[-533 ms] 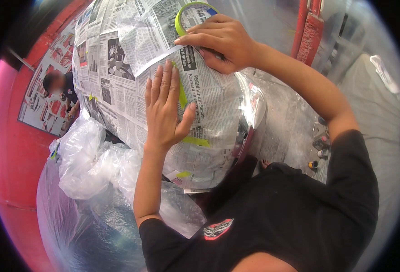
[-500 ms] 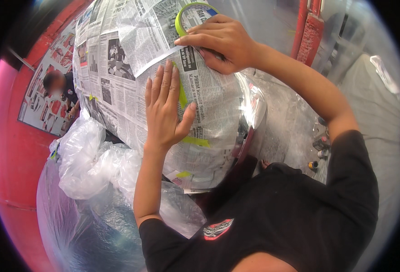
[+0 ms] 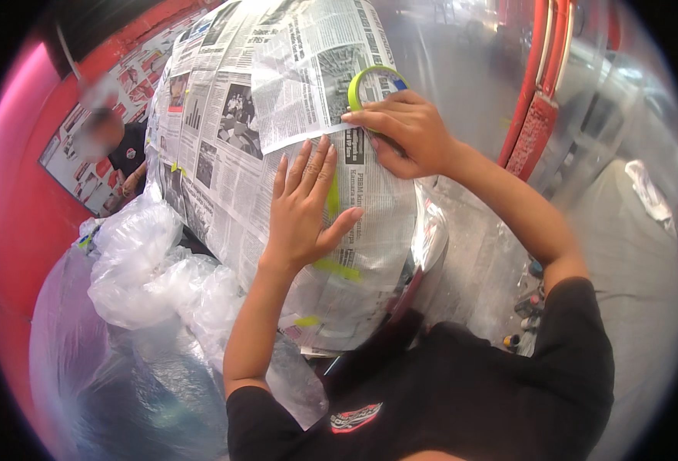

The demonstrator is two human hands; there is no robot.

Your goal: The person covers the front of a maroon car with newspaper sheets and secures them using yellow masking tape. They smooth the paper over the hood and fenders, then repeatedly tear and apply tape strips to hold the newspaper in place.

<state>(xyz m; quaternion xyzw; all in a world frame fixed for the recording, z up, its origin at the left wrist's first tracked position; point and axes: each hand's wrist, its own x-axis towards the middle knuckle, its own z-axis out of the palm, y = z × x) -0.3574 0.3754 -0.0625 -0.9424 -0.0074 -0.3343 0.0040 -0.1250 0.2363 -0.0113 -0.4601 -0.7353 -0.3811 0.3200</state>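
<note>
Sheets of newspaper (image 3: 227,180) cover a large rounded surface in front of me, joined in places by yellow-green tape strips (image 3: 337,268). My left hand (image 3: 302,211) lies flat on the paper, fingers stretched out, just below the lower edge of an overlapping newspaper sheet (image 3: 293,96). At that sheet's lower right corner, my right hand (image 3: 408,137) is closed on a roll of yellow-green masking tape (image 3: 353,91). The ring stands up past its fingers. Thumb and forefinger meet at the sheet's edge; whether they also pinch the paper is hard to make out.
Crumpled clear plastic sheeting (image 3: 135,261) drapes over the lower left. Beyond it, a person (image 3: 127,150) in a dark shirt is by a red wall (image 3: 8,230). A red post (image 3: 535,127) rises at the right, with small cans (image 3: 512,340) on the floor below.
My view has shifted, so the newspaper and both hands appear lower and further right. Against the paper, the hands hold nearly the same places.
</note>
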